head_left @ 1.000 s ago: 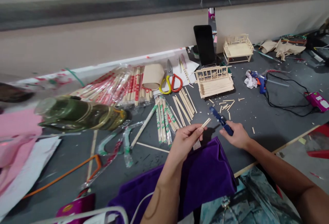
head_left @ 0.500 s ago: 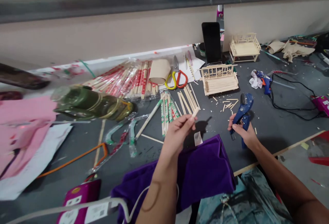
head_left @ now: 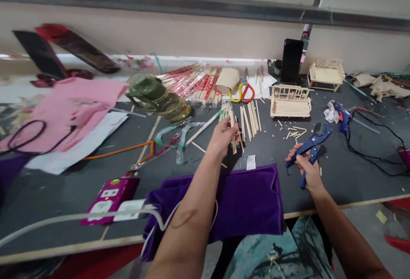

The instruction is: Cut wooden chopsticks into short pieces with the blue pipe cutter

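Observation:
My left hand [head_left: 223, 137] is closed around a few pale wooden sticks [head_left: 233, 140], above the green-and-white wrapped chopsticks [head_left: 225, 110]. How many sticks it holds is partly hidden by the fingers. Just to its right lie several bare wooden sticks [head_left: 251, 119] in a loose row. A blue pipe cutter [head_left: 310, 143] is gripped in my right hand [head_left: 306, 168], its head pointing away and its handles spread apart. Beyond the cutter, short cut stick pieces [head_left: 296, 133] are scattered near a small wooden bench model [head_left: 291, 105].
A second bench model [head_left: 326, 74] and an upright phone [head_left: 291, 61] stand at the back. Scissors [head_left: 245, 89], red-wrapped chopsticks [head_left: 205, 85] and a green bottle [head_left: 158, 97] lie behind my left hand. A blue glue gun [head_left: 344, 119] with its cable is at right; purple cloth [head_left: 250, 202] covers the front.
My left hand has moved from holding up a short stick piece to the sticks on the table. The cutter has tilted rightward in my right hand, and the view has shifted left.

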{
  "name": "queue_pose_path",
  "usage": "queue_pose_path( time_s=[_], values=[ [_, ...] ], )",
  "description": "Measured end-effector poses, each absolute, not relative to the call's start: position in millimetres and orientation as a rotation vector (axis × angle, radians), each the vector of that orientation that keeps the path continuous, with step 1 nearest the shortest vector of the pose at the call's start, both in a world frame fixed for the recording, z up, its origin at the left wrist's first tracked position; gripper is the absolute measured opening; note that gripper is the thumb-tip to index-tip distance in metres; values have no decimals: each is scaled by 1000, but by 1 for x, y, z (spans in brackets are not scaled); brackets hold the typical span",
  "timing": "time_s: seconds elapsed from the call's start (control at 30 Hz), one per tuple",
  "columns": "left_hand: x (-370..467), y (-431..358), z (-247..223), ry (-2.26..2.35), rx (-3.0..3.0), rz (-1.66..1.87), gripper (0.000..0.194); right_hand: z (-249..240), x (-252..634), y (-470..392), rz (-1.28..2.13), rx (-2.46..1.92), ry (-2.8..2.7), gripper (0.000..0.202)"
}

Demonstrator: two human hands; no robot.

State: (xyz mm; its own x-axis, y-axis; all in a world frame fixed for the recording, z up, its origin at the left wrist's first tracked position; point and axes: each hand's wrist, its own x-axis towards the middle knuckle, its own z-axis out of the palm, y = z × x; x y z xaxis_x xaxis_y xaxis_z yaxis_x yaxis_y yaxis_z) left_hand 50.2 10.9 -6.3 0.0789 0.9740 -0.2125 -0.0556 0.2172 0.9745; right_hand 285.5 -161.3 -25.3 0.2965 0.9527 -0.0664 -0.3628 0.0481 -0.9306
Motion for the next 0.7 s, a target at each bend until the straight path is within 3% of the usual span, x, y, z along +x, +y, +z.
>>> queue_pose_path(
  time_s=[0.17, 0.43, 0.53, 0.7],
  values=[
    [73, 40, -17, 1360, 1139, 998, 55, -27, 285, -163, 1167, -1054, -783, 26],
    [35, 36, -5, 1494, 1587, 1066, 44, -28, 287, -166, 1180, -1072, -838, 29],
    [11, 27, 3, 1722, 1731, 885, 30, -27, 286, -167, 1195, -1085, -838, 27],
    [24, 16, 10, 1921, 1948, 484, 29, -23, 282, -167, 1213, -1089, -829, 27]
  ],
)
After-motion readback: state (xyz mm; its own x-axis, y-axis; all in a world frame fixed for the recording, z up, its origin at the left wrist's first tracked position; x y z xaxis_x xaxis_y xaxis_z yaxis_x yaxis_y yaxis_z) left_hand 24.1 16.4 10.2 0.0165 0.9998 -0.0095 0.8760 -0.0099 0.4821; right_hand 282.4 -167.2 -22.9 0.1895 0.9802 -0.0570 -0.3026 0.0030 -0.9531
